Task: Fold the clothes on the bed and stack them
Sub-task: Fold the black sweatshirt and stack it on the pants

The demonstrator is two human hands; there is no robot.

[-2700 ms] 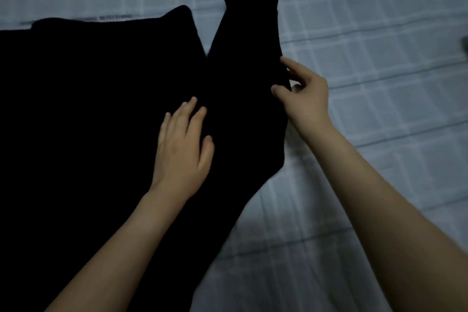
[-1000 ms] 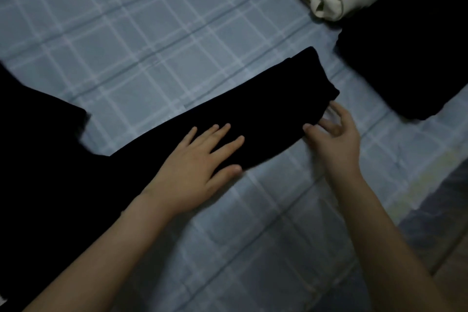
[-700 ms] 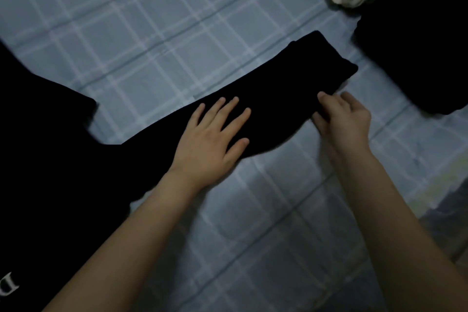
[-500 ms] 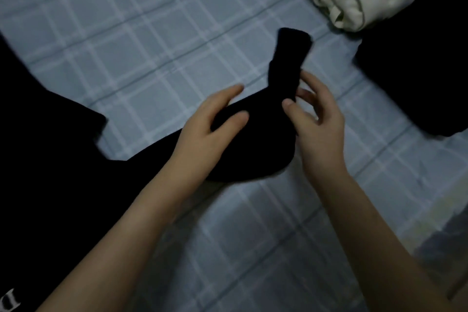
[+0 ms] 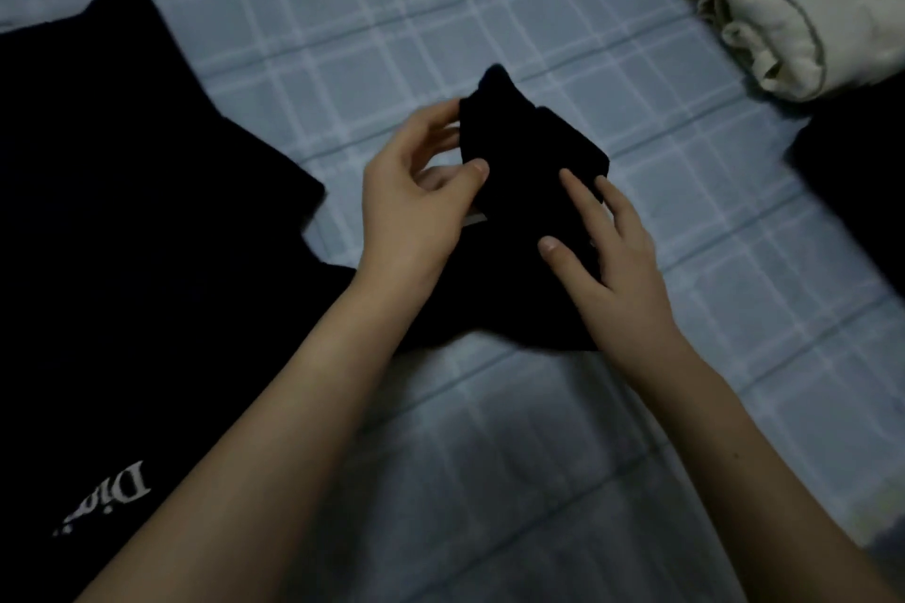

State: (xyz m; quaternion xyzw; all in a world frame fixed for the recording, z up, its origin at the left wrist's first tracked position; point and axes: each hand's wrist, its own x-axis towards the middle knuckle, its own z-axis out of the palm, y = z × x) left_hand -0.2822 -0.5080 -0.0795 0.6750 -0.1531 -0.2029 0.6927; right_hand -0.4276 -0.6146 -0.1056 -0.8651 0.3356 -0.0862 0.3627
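head view: the only camera, looking down at both hands over the bed sheet (image 5: 538, 15).
black top (image 5: 122, 211): task item, spread on the left of the bed, with white lettering (image 5: 105, 502) near the lower edge. The body lies flat, so it gives a base to fold onto.
sleeve (image 5: 529, 171): runs from the top's body toward mid-bed. Its outer end is doubled back and raised off the sheet, with the cuff (image 5: 494, 81) sticking up.
left hand (image 5: 416, 206): pinching the sleeve's left edge, thumb in front, fingers behind. Likely pinning the fold line so the cloth can't slide.
right hand (image 5: 612, 255): not clenched. Thumb and fingers lie nearly straight on top of the doubled part, pressing it. Likely flattening the crease.
step (my read): sleeve fold in hand, body fold not yet done.
cream garment (image 5: 783, 0): folded, top right, well apart from the hands.
dark garment (image 5: 862, 191): at the right edge, just beside the cream one; can't tell if they touch. Looks like the stack's spot.
risk: black on black in dim light makes the sleeve edges hard to line up.
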